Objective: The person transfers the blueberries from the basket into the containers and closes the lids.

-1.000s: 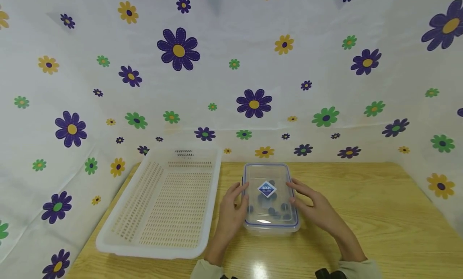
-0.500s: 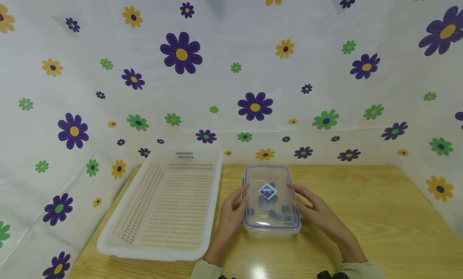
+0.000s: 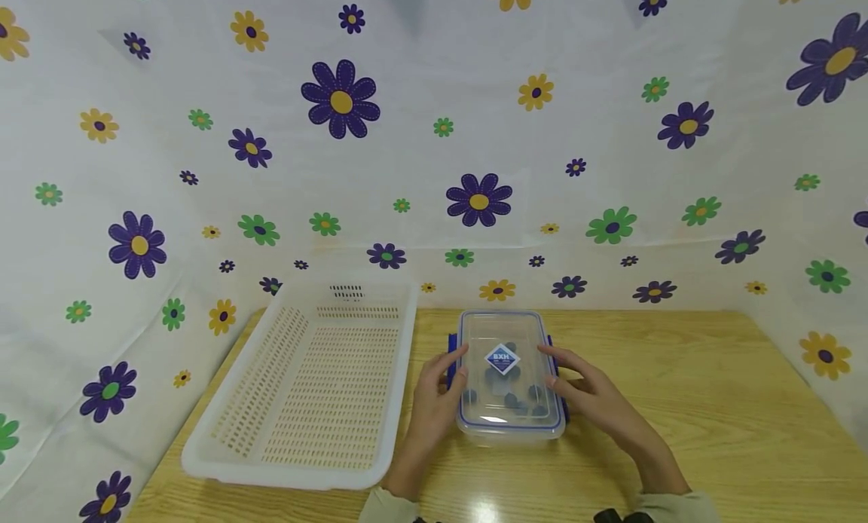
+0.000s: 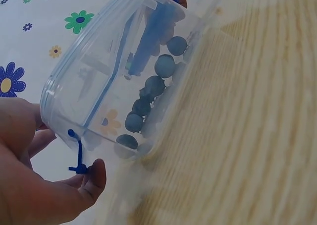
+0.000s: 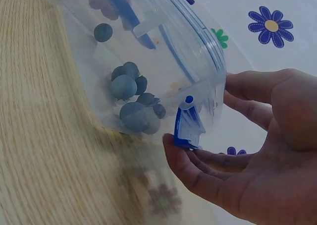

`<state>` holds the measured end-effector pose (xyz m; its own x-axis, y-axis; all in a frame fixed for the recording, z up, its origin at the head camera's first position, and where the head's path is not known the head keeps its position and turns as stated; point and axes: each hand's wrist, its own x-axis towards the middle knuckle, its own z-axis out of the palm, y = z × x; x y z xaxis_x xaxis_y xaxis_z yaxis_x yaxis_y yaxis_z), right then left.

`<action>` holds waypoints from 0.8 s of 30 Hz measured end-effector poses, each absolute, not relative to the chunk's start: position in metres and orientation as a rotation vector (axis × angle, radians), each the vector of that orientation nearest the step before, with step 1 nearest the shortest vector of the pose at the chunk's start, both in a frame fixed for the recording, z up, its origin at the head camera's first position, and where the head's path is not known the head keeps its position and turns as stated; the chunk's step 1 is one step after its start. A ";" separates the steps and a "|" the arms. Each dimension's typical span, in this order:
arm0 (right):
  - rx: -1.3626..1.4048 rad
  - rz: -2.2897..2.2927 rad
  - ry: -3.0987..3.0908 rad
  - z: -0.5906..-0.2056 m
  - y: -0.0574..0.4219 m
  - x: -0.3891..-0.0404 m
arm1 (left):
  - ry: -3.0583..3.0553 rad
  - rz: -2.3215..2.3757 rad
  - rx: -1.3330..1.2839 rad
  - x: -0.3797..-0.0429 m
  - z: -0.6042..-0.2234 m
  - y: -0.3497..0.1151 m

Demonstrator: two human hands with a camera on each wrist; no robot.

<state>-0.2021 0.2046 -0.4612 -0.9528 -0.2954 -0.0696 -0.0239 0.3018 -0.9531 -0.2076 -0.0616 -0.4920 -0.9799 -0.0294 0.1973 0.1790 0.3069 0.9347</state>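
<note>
A clear plastic food container (image 3: 480,331) with a blue-edged lid and a diamond BXH label rests on the table. Several round, dark blueberries (image 5: 123,87) lie at its bottom. My left hand (image 3: 434,399) is at the left side, fingertips on the lid's rim and fingers hooked at the blue side latch (image 4: 78,154). On the opposite side my right hand (image 3: 603,399) has its thumb and forefinger on the lid's edge. Its lower fingers curl under the other blue latch (image 5: 184,131). Both latches stand out from the container walls.
A white slotted plastic basket (image 3: 389,402) stands on the wooden table (image 3: 712,387), just left of the left forearm. A flower-printed cloth (image 3: 407,161) hangs behind the table and along both sides.
The blue latches on both sides have swung outward and now show beyond the lid's edges. Both hands stay in nearly the same places at the container. The head view has tilted slightly.
</note>
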 end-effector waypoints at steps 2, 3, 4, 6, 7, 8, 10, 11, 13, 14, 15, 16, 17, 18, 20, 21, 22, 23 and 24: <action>-0.278 -1.678 2.383 -0.460 0.203 -0.202 | -2.394 -1.715 -0.133 -0.207 -0.490 -0.061; -0.279 -1.663 2.408 -0.459 0.202 -0.202 | -2.394 -1.701 -0.131 -0.207 -0.490 -0.061; -0.279 -1.645 2.435 -0.458 0.202 -0.202 | -2.394 -1.690 -0.129 -0.206 -0.489 -0.061; -0.277 -1.622 2.475 -0.457 0.200 -0.201 | -2.386 -1.678 -0.132 -0.206 -0.488 -0.060; -0.276 -1.621 2.487 -0.458 0.199 -0.201 | -2.385 -1.670 -0.133 -0.207 -0.488 -0.060; -0.283 -1.625 2.494 -0.458 0.199 -0.201 | -2.385 -1.661 -0.132 -0.207 -0.488 -0.060; -0.304 -1.642 2.507 -0.458 0.197 -0.202 | -2.378 -1.658 -0.141 -0.207 -0.488 -0.060; -0.317 -1.646 2.515 -0.459 0.197 -0.202 | -2.376 -1.653 -0.151 -0.207 -0.487 -0.060; -0.337 -1.654 2.529 -0.459 0.196 -0.202 | -2.375 -1.648 -0.172 -0.208 -0.487 -0.060; -0.343 -1.653 2.536 -0.459 0.196 -0.202 | -2.376 -1.645 -0.183 -0.208 -0.486 -0.060; -0.344 -1.648 2.545 -0.459 0.195 -0.202 | -2.372 -1.650 -0.200 -0.208 -0.486 -0.060; -0.341 -1.636 2.558 -0.458 0.195 -0.202 | -2.374 -1.645 -0.210 -0.208 -0.486 -0.060; -0.337 -1.619 2.576 -0.458 0.194 -0.202 | -2.376 -1.643 -0.217 -0.208 -0.486 -0.060; -0.327 -1.600 2.596 -0.458 0.193 -0.202 | -2.374 -1.648 -0.218 -0.207 -0.486 -0.059; -0.302 -1.561 2.642 -0.457 0.191 -0.202 | -2.367 -1.651 -0.218 -0.207 -0.486 -0.058; -0.286 -1.543 2.662 -0.457 0.191 -0.202 | -2.359 -1.652 -0.219 -0.207 -0.486 -0.057; -0.267 -1.525 2.678 -0.457 0.190 -0.202 | -2.354 -1.640 -0.217 -0.207 -0.487 -0.056; -0.250 -1.509 2.692 -0.456 0.189 -0.201 | -2.350 -1.632 -0.214 -0.207 -0.487 -0.055; -0.233 -1.498 2.700 -0.456 0.188 -0.200 | -2.347 -1.624 -0.213 -0.207 -0.487 -0.054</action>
